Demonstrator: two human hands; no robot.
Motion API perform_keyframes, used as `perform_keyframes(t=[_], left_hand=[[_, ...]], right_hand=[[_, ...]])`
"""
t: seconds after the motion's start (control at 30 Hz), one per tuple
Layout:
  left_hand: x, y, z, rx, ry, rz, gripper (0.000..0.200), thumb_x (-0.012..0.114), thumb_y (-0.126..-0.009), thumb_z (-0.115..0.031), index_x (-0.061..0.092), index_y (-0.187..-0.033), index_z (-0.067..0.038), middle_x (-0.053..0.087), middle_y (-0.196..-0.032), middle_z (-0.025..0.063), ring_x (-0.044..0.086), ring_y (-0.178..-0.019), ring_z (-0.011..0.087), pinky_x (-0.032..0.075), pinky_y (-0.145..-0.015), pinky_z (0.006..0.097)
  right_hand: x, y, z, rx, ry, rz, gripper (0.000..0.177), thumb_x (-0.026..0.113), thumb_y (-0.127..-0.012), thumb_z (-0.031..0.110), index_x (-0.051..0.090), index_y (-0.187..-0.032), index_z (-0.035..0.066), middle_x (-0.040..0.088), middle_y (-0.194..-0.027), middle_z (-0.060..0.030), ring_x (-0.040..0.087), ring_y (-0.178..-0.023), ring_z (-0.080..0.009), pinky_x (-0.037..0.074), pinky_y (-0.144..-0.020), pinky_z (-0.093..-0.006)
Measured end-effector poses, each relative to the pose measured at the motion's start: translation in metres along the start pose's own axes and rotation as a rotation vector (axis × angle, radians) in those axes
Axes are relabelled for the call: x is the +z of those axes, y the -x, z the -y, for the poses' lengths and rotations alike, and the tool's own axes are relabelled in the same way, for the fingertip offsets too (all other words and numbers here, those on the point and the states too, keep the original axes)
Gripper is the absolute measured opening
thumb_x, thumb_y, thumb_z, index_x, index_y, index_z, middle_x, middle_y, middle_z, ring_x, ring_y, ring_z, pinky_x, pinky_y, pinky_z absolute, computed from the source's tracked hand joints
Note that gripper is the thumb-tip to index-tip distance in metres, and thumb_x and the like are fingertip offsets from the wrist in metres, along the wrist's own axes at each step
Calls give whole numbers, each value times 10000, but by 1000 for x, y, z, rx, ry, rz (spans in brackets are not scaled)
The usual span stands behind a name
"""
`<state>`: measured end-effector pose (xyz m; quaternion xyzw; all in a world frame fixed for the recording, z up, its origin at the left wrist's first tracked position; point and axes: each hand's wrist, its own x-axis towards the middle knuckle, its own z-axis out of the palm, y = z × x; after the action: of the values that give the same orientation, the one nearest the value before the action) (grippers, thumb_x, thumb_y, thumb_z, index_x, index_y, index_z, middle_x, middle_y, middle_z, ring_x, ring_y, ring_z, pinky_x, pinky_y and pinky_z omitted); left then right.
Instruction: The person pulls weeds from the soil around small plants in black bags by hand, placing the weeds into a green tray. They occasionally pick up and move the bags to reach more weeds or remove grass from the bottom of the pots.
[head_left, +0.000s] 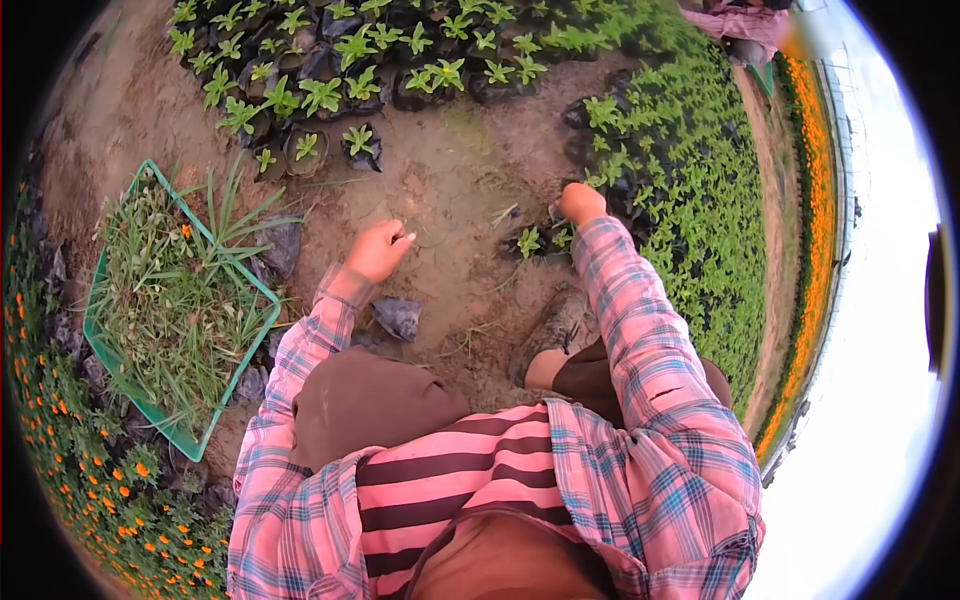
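My left hand is closed above the bare soil, fingers curled and thumb against them; what it pinches, if anything, is too small to make out. Below it a dark plastic bag lies on the ground. My right hand is closed beside the edge of the potted seedlings, its fingertips hidden from view. Just below that hand stands a small seedling in a black bag. Between the hands, some loose grass blades lie on the damp soil.
A green-rimmed crate full of pulled weeds stands at the left. More bagged seedlings fill the top. Orange flowers grow at lower left and far right. Another person in pink is at top right. My shoe rests on the soil.
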<state>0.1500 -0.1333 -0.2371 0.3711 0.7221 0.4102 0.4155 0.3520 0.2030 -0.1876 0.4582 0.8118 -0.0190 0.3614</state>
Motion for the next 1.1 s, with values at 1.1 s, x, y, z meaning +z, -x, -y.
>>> perform_keyframes(t=[1.1], left_hand=[[7, 7, 17, 30, -26, -46, 285, 607, -885, -239, 485, -764, -11, 481, -706, 129, 474, -656, 256, 399, -619, 378]], right_hand=[[9, -11, 14, -284, -302, 177, 463, 712, -786, 396, 661, -888, -53, 681, -852, -194, 669, -789, -325, 515, -742, -417]])
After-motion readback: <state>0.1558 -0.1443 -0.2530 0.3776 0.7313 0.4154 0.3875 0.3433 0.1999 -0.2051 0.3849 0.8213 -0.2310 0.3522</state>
